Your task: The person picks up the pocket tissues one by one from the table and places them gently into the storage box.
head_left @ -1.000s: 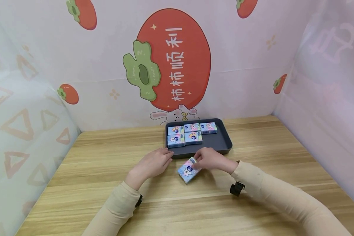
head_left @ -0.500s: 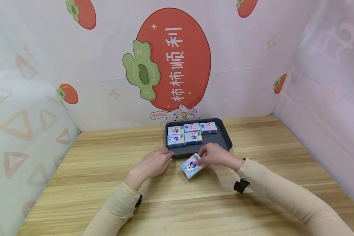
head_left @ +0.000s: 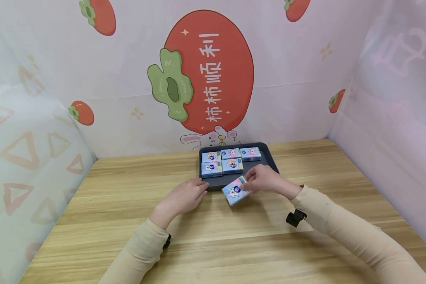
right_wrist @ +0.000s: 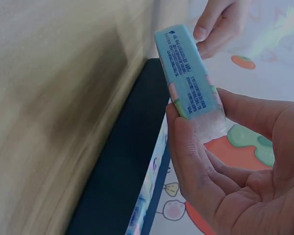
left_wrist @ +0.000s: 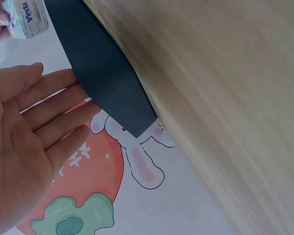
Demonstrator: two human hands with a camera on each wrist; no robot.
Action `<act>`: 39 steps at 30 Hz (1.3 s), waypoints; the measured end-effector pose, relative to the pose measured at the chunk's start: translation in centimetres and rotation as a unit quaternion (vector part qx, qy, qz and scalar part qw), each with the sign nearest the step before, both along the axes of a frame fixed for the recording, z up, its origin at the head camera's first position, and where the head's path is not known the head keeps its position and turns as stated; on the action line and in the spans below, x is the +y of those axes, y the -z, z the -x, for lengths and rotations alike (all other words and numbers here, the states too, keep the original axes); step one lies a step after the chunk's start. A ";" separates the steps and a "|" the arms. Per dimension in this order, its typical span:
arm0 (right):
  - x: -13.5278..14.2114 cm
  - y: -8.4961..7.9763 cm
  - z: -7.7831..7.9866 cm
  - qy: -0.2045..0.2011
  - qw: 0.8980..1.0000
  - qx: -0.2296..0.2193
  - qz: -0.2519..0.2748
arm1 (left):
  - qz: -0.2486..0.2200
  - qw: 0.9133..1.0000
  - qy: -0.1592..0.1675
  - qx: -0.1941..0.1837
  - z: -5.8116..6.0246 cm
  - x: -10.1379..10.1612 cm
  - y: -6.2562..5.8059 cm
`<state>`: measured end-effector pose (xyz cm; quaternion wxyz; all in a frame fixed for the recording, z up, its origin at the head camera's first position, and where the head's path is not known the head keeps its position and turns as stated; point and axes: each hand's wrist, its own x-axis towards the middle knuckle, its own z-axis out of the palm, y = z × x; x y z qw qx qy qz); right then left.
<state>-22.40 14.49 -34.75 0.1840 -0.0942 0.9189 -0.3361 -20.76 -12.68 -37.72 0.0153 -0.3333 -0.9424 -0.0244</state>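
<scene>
My right hand (head_left: 264, 178) pinches a light-blue tissue pack (head_left: 233, 192) by its right end, tilted over the front rim of a dark grey tray (head_left: 215, 182). In the right wrist view, thumb and fingers grip one end of the pack (right_wrist: 183, 73), its printed side showing. My left hand (head_left: 182, 196) rests at the tray's front left corner. Seen from the left wrist, its straight fingers touch the outer wall of the tray (left_wrist: 100, 63). Inside the tray, several similar tissue packs (head_left: 232, 165) lie flat in two rows against the left and back.
The tray stands at the back of a wooden table (head_left: 135, 240), close to a patterned backdrop (head_left: 287, 98) with a large printed persimmon. Printed side walls (head_left: 32, 130) flank the table. A bare strip of tray floor (head_left: 260, 170) lies right of the front row.
My right hand has lifted the tissue pack up and to the right, from the table in front of the tray to over its front rim. The left hand has stayed put.
</scene>
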 end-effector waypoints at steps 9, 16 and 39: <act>0.9 -0.7 1.1 0.010 1.000 0.010 0.011 | 0.001 1.000 0.003 0.003 0.0 0.0 0.1; 1.4 -1.0 2.1 0.023 0.999 0.013 0.023 | -0.001 1.000 0.008 0.006 -0.1 0.0 0.0; 2.8 -1.5 4.4 0.055 0.998 0.018 -0.013 | 0.000 1.000 0.007 0.009 0.0 -0.1 0.2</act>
